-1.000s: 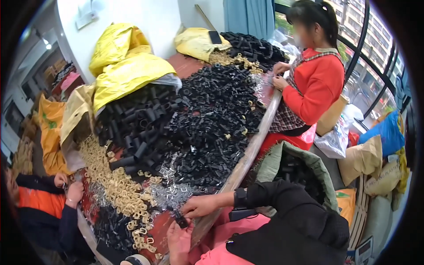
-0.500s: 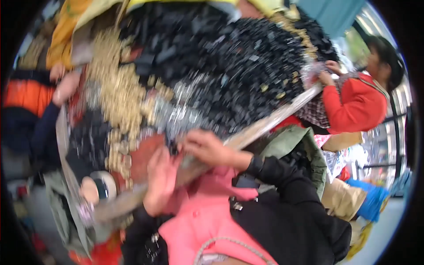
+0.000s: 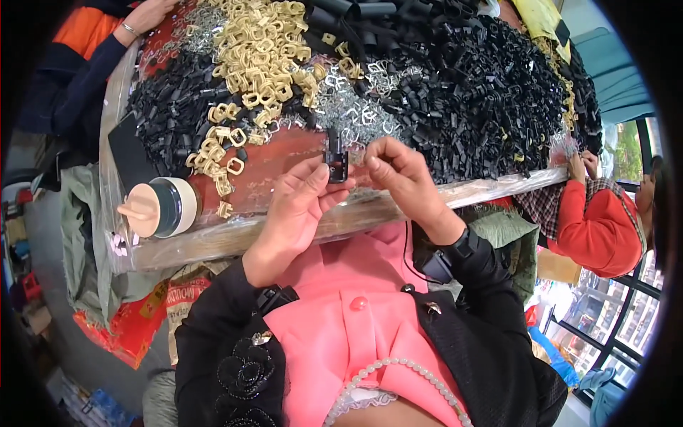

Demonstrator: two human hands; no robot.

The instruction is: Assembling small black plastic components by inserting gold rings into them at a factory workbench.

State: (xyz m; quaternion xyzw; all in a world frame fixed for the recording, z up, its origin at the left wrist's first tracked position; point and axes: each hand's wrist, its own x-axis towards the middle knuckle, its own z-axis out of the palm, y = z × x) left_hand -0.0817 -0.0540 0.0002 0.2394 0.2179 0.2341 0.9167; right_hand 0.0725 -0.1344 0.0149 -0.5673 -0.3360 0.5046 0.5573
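Note:
Over the table's near edge, my left hand [image 3: 299, 203] pinches a small black plastic piece [image 3: 337, 165] between thumb and fingers. The piece is upright, with a frame-like lower end and a narrower stem on top. Just to its right and apart from it, my right hand [image 3: 404, 178] has thumb and forefinger pressed together; what they hold, if anything, is too small to make out. Beyond the hands lie a heap of beige plastic rings [image 3: 263, 50], a scatter of small silvery metal pieces [image 3: 352, 110] and a big pile of black plastic parts [image 3: 469, 92].
A lidded cup [image 3: 174, 206] stands at the table's near left corner, by a flat black sheet [image 3: 135, 153]. Plastic film wraps the wooden table edge [image 3: 341, 222]. A co-worker's arm [image 3: 89, 85] is at the far left; another person in a red sleeve [image 3: 590, 228] works at the right.
The view has steadied and turned. My hands, close together before, are now apart, with the black piece showing plainly in the left and the right drawn off to the right.

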